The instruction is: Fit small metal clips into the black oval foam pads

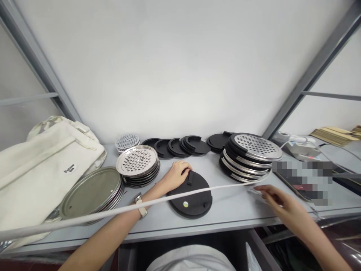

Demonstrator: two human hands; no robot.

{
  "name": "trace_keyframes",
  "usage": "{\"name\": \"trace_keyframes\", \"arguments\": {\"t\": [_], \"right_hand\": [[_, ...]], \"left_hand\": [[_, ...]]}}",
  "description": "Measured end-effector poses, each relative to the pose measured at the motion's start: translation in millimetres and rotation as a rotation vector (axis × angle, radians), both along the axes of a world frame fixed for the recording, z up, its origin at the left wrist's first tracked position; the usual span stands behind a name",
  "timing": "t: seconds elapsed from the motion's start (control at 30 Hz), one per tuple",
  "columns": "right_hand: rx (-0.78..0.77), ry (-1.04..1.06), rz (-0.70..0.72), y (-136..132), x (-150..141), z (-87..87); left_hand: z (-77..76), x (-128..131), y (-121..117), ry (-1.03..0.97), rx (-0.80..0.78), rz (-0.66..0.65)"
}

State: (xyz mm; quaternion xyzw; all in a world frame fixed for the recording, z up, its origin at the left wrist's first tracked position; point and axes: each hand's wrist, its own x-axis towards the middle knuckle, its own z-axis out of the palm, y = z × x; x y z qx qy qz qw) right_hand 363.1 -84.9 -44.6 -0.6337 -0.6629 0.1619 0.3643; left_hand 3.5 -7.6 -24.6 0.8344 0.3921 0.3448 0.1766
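A black round plastic base (194, 199) lies flat near the front of the table, with a raised tab, a small round knob and a green-and-white sticker on it. My left hand (177, 175) reaches over its upper left edge, fingers bent and gripping beside the tab; a watch is on that wrist. To the right, my right hand (278, 201) hovers over the table with thumb and forefinger pinched. Something thin and pale seems to stick out from those fingertips, too small to name. Nearest to it is a stack of perforated metal discs with black bases (248, 158).
At the left are a cream canvas bag (70, 146), greenish round plates (93, 192) and stacked metal grater discs (138, 162). Several black bases (194, 145) line the wall. A pale cord (113, 213) crosses the view. A flat dark device (293, 184) lies at right.
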Motion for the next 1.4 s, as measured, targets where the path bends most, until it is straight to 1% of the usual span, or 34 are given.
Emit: {"name": "trace_keyframes", "arguments": {"t": [0.03, 0.07, 0.1, 0.13, 0.23, 0.3, 0.37, 0.47, 0.5, 0.57, 0.6, 0.63, 0.67, 0.73, 0.83, 0.97, 1.07, 1.13, 1.23, 1.27, 1.33, 1.4], "right_hand": [[-0.002, -0.021, -0.058, 0.9, 13.6, 1.4], [0.014, -0.056, -0.164, 3.2, 25.6, 3.0], [-0.005, -0.105, -0.244, 7.0, 35.5, 4.7], [0.016, -0.148, -0.329, 12.2, 43.0, 6.5], [0.061, -0.187, -0.398, 31.3, 49.1, 12.2], [0.057, -0.161, -0.398, 38.6, 40.1, 16.0], [0.082, -0.14, -0.37, 34.4, 22.4, 18.9], [0.23, -0.17, -0.294, 6.3, -15.2, 19.6], [0.262, -0.174, -0.234, -5.6, -29.6, 18.9], [0.263, -0.155, -0.114, -26.6, -59.3, 16.7], [0.275, -0.152, 0.003, -34.0, -74.0, 15.6], [0.245, -0.167, 0.125, -38.5, -88.1, 14.4], [0.249, -0.197, 0.235, -40.3, -101.3, 13.3], [0.21, -0.295, 0.396, -37.3, -123.9, 10.7], [0.218, -0.443, 0.561, -25.2, -145.8, 5.3], [0.237, -0.564, 0.651, -14.2, -155.0, 0.5], [0.26, -0.567, 0.701, -12.5, -154.7, 4.4], [0.239, -0.553, 0.723, -13.0, -154.2, 10.4], [0.158, -0.514, 0.709, -14.1, -154.2, 18.6], [0.154, -0.499, 0.702, -14.1, -154.4, 20.1], [0.19, -0.479, 0.691, -13.2, -154.8, 20.9], [0.283, -0.47, 0.692, -11.1, -155.1, 20.1]], "left_hand": [[0.2, 0.0, -0.2, 0.0, 0.002, 0.0], [0.3, -0.1, -0.3, -0.001, 0.003, -0.001], [0.4, -0.1, -0.4, -0.002, 0.005, -0.002], [0.4, -0.2, -0.5, -0.003, 0.005, -0.005], [0.5, -0.3, -0.8, -0.006, 0.007, -0.006], [0.8, -0.1, -1.1, -0.005, 0.006, 0.0], [1.4, 0.2, -1.5, -0.006, 0.006, 0.005], [2.6, 0.5, -2.1, -0.016, 0.007, 0.009], [3.0, 0.5, -2.3, -0.019, 0.005, 0.011], [3.8, 0.6, -2.6, -0.02, -0.002, 0.014], [4.2, 0.6, -2.8, -0.019, -0.007, 0.017], [4.7, 0.7, -2.9, -0.02, -0.011, 0.021], [5.2, 0.8, -3.0, -0.024, -0.017, 0.025], [6.1, 1.0, -3.4, -0.048, -0.031, 0.037], [7.7, 1.2, -4.7, -0.114, -0.079, 0.047], [11.6, 2.1, -9.3, -0.162, -0.203, 0.009], [15.2, 3.4, -13.2, -0.134, -0.275, -0.041], [15.9, 4.4, -14.0, -0.116, -0.284, -0.054], [13.1, 5.2, -12.1, -0.098, -0.251, -0.071], [11.6, 5.3, -11.0, -0.098, -0.241, -0.075], [9.1, 4.6, -8.7, -0.111, -0.242, -0.074], [7.7, 2.8, -6.4, -0.134, -0.27, -0.07]]}}
